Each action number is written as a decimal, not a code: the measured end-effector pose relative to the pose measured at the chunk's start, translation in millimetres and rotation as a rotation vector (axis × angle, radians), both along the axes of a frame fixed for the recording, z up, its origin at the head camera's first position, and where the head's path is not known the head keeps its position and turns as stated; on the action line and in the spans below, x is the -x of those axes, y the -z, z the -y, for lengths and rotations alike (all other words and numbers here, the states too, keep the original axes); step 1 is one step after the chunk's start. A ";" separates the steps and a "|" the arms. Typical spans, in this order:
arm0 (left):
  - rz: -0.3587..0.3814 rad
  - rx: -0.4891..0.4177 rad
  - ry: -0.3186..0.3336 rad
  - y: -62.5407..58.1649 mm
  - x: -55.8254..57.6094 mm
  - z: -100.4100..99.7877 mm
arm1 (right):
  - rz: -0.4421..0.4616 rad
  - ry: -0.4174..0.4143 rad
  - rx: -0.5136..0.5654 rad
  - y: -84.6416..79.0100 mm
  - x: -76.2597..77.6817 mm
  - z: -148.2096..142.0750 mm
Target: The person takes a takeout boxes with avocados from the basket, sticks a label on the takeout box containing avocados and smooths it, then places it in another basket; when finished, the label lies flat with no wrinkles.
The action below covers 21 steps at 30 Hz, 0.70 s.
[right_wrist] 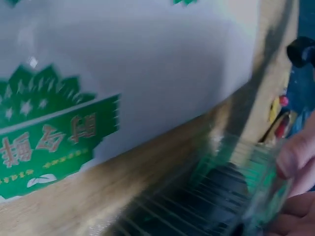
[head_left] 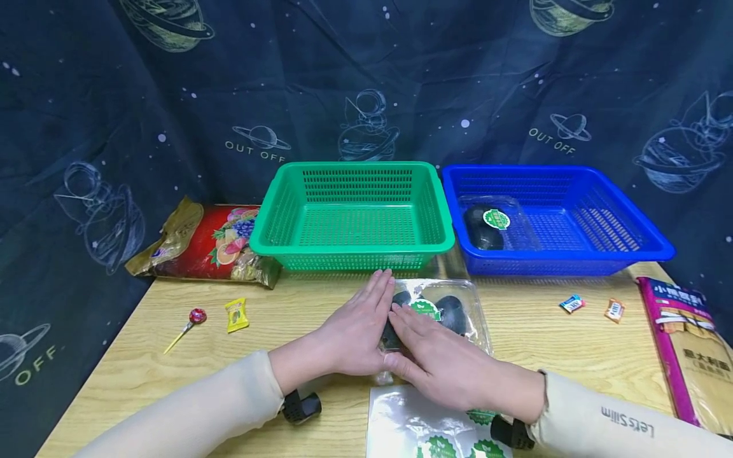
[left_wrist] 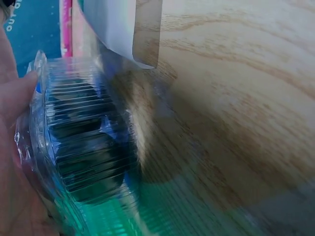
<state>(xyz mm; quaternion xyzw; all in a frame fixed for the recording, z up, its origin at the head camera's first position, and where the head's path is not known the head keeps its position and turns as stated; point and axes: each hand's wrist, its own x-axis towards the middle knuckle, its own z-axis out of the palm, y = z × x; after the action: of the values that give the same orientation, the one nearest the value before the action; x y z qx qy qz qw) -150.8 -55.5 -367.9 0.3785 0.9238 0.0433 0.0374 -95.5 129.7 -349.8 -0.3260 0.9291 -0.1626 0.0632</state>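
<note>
A clear plastic box [head_left: 475, 305] with dark oval fruits [head_left: 452, 313], perhaps avocados, sits on the table before the green basket. A round green-and-white sticker [head_left: 425, 310] is on its lid. My left hand [head_left: 357, 324] lies along the lid's left side, fingers straight. From the front right my right hand [head_left: 446, 362] rests straight fingers on the lid, close to the sticker. Both hands hide part of the box. The left wrist view shows the box's ridged side [left_wrist: 88, 132] beside my thumb. Below the right hand lies a white sheet of green stickers [head_left: 395, 420], partly covered.
Behind stand a green basket [head_left: 352, 248] and a blue basket [head_left: 550, 254], the blue one holding a similar stickered box [head_left: 521, 222]. At left are a red bag [head_left: 200, 245], a lollipop [head_left: 197, 316] and a yellow candy [head_left: 237, 315]. Two candies [head_left: 572, 303] and a pasta packet [head_left: 695, 356] lie right.
</note>
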 end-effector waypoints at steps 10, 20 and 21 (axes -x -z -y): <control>0.026 -0.032 -0.013 -0.3 -0.3 -1.0 | -0.147 0.034 -0.132 9.9 0.4 -8.8; 0.027 -0.037 -0.032 0.3 -0.7 -2.3 | -0.207 0.057 -0.197 6.9 -3.8 -34.6; 0.030 -0.036 -0.035 0.3 -0.8 -2.4 | -0.219 0.056 -0.203 6.3 -3.7 -36.5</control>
<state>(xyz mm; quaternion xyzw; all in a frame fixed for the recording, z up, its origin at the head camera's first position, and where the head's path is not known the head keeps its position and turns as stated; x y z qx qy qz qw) -150.0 -53.1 -368.2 0.3622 0.9287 0.0660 0.0436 -91.8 166.2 -356.1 -0.3077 0.9508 -0.0332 -0.0105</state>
